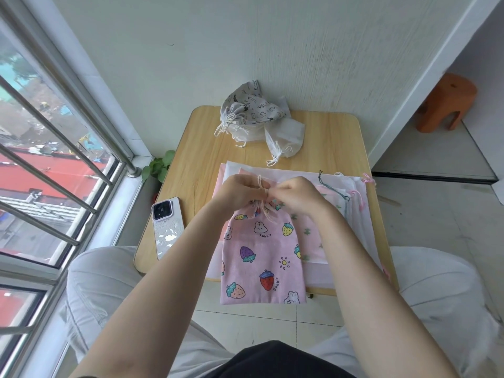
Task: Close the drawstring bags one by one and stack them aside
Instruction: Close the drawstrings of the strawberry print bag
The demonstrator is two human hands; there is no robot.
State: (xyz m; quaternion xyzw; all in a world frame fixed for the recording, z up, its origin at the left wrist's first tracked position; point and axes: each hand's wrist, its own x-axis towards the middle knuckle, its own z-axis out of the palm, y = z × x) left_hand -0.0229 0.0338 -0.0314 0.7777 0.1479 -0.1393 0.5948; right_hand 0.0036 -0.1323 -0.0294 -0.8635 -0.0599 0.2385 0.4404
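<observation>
Pink strawberry bag [261,257] hung over the table [196,159] front edge, gathered mouth and cord [263,186] pinched by left hand [240,192] and right hand [294,195], flat bags [351,203] underneath, closed bags [253,115] stacked at the table's far edge, phone [167,230] beside the bag's left.

Mouth of the pink bag [261,257] behind both hands; flat pile [341,214] largely under it.
</observation>
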